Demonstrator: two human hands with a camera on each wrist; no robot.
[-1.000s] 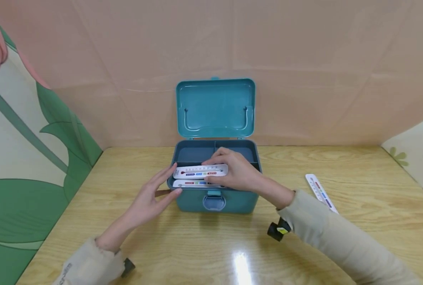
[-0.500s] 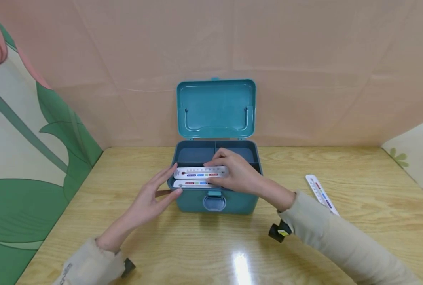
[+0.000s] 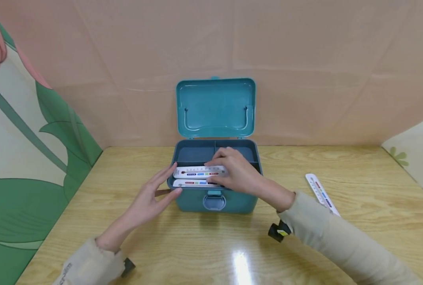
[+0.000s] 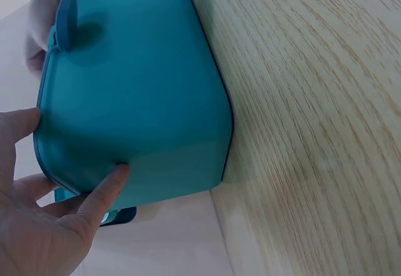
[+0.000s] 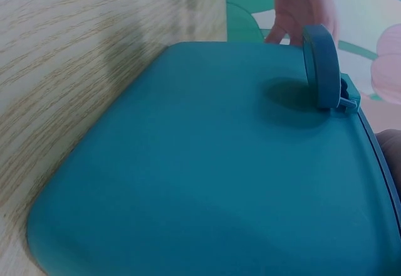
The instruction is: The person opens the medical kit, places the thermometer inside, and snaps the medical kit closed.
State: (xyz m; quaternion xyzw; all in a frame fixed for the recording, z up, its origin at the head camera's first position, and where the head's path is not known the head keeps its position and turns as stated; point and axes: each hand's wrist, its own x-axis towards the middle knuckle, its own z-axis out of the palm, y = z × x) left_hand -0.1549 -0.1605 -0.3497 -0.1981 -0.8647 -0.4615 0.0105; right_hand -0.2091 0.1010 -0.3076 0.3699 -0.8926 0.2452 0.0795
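Observation:
A teal storage box [image 3: 190, 202] stands on the table with its lid [image 3: 215, 103] raised. In its front compartment a white thermometer [image 3: 193, 174] lies lengthwise, and my right hand [image 3: 240, 171] pinches its right end. Closer to the front wall is a second white thermometer [image 3: 187, 183], its right part hidden behind my right thumb. My left hand [image 3: 148, 197] touches the box's left front corner with fairly straight fingers. In the left wrist view, one fingertip [image 4: 119, 170] presses the box's side. The right wrist view shows mostly the box front [image 5: 207, 163], with the right hand's grip out of sight.
Another white thermometer [image 3: 321, 193] lies on the wooden table [image 3: 361, 170] at the right, partly covered by the right sleeve [image 3: 325, 225]. Behind the front compartment are divided rear sections [image 3: 196, 152]. A latch [image 3: 214, 202] hangs on the box front. A pinkish wall covering [image 3: 304, 79] rises behind.
Almost nothing differs. The rear thermometer and my right hand have shifted very slightly to the right within the box; my left hand stays at the corner.

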